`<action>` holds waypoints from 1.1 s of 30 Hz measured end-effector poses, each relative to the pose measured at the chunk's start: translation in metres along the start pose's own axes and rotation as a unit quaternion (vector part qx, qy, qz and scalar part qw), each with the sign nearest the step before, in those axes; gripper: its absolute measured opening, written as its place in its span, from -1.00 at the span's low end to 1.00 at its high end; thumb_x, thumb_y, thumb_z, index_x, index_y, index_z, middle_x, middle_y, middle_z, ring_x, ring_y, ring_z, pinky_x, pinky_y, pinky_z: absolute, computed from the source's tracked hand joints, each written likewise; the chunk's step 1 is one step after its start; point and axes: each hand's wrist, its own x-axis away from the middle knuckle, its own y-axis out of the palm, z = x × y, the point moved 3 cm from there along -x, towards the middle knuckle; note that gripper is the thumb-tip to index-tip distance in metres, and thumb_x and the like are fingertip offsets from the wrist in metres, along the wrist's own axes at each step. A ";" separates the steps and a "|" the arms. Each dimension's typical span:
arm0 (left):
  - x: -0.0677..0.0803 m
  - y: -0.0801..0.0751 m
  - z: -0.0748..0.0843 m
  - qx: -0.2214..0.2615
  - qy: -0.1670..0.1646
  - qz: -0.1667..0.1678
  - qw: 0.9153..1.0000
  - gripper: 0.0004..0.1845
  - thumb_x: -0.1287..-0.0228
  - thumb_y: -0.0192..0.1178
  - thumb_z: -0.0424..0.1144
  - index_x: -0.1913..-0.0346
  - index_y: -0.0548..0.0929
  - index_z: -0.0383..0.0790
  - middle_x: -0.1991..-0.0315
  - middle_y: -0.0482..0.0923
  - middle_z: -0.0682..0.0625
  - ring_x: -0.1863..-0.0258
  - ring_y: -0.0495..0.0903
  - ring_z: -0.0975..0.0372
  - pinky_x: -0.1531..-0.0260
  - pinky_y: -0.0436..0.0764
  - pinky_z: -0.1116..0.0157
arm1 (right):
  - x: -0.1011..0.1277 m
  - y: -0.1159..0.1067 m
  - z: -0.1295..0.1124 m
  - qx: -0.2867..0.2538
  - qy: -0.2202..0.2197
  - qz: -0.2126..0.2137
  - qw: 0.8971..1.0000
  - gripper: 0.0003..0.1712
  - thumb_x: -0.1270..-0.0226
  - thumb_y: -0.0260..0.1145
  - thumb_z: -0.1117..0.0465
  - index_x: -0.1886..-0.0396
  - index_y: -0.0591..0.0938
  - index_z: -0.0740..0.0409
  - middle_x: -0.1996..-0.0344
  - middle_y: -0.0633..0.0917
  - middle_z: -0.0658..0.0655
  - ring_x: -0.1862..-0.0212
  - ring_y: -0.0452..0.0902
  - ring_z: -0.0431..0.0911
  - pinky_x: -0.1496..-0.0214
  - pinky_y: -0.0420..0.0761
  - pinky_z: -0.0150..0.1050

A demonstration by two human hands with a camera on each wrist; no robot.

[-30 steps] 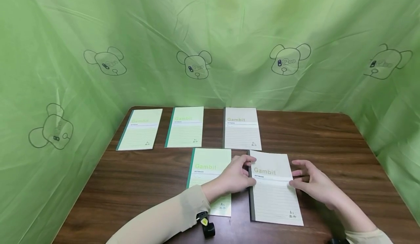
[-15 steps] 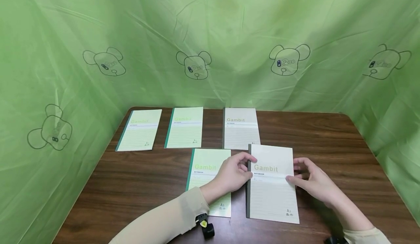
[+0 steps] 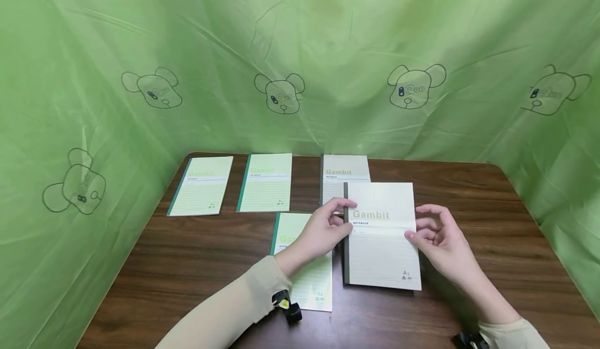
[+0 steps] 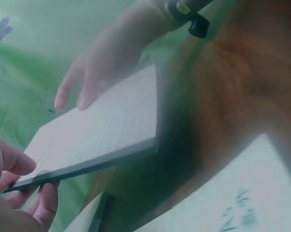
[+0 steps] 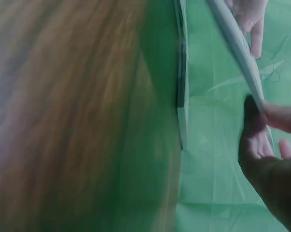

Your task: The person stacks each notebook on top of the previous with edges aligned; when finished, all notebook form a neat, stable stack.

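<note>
A white notebook with a dark grey spine and "Gambit" on its cover is held up off the table between both hands. My left hand pinches its spine edge, thumb on the cover and fingers beneath, as the left wrist view shows. On the opposite edge my right hand grips it, thumb on top and fingers underneath. Behind it lies another grey-spined notebook, its lower part covered by the held one. A green-spined notebook lies flat under my left forearm, partly hidden.
Two more green-spined notebooks, one at the far left and one beside it, lie along the back of the brown wooden table. A green curtain with bear-head drawings surrounds the back and sides.
The grey-spined notebook has risen off the table and moved away from me and slightly left, in both hands. It now overlaps the notebook behind. The other notebooks have not moved.
</note>
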 end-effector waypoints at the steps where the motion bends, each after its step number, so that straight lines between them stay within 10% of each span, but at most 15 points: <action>1: -0.002 -0.002 0.001 0.004 0.002 0.000 1.000 -0.47 -0.39 0.32 -0.48 -0.34 0.67 0.03 -0.16 0.52 -0.04 0.32 0.62 0.31 0.35 0.60 0.40 | -0.002 0.001 -0.002 0.008 -0.008 0.017 1.000 -0.40 -0.37 0.44 0.60 -0.34 0.46 0.35 0.22 0.77 0.18 0.33 0.72 -0.21 0.28 0.68 -0.41; 12: -0.026 -0.024 0.009 0.035 0.001 0.006 0.999 -0.42 -0.42 0.34 -0.46 -0.41 0.65 0.07 -0.14 0.71 -0.03 0.22 0.71 0.22 0.17 0.70 0.29 | -0.034 0.011 -0.014 0.056 0.052 0.121 0.990 -0.74 -0.46 0.53 0.34 -0.09 0.82 0.30 0.29 0.84 -0.05 0.37 0.64 -0.32 0.38 0.57 -0.47; 33: -0.067 -0.073 0.004 0.081 -0.007 0.098 0.992 -0.47 -0.48 0.34 -0.49 -0.41 0.66 -0.02 -0.10 0.74 -0.07 0.03 0.73 0.13 -0.05 0.73 0.20 | -0.113 0.044 -0.003 -0.101 0.113 0.103 0.983 -0.57 -0.65 0.35 0.20 -0.40 0.70 0.23 -0.05 0.76 -0.06 -0.03 0.58 -0.19 -0.02 0.60 -0.38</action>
